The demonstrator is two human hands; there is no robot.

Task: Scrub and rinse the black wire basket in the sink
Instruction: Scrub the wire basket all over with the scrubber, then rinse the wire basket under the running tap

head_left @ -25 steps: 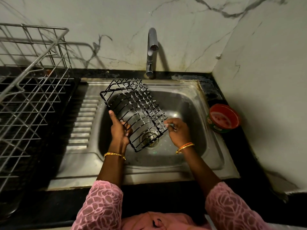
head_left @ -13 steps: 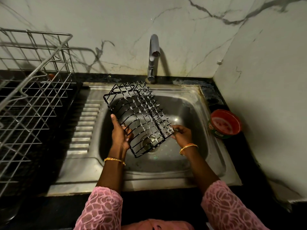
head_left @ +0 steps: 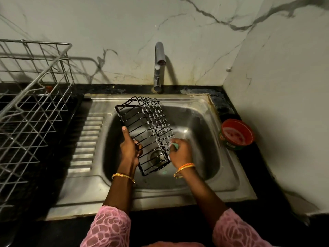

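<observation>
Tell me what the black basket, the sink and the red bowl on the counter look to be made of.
Black wire basket: thin metal wire, probably with a glossy black coating; soapy foam clings to its bars.
Sink: brushed stainless steel, judging by its dull grey sheen and pressed drainer ridges.
Red bowl: probably plastic, smooth and printed outside; too dim to be sure.

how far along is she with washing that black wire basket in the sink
Midway. Done: white suds already coat the black wire basket on its right side. In hand: left hand holds it tilted over the sink; right hand scrubs with a green scrubber. Left: rinsing, since no water runs from the tap.
</observation>
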